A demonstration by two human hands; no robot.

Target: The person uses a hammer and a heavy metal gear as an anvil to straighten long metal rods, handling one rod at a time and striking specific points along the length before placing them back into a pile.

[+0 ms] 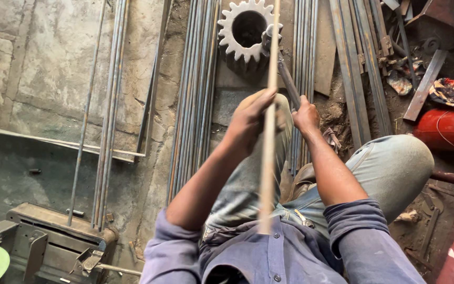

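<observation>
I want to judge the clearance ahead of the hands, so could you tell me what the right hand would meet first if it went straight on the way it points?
Probably the large toothed gear. The right hand grips a dark metal bar that runs up toward it, though depth is unclear.

Soft, even daylight fills the floor, shadows faint. The pale rod close to the camera blurs; edges bend slightly.

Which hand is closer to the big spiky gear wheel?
Right. The right hand grips a dark tool just below the gear; the left hand, holding a pale rod, sits slightly lower.
</observation>
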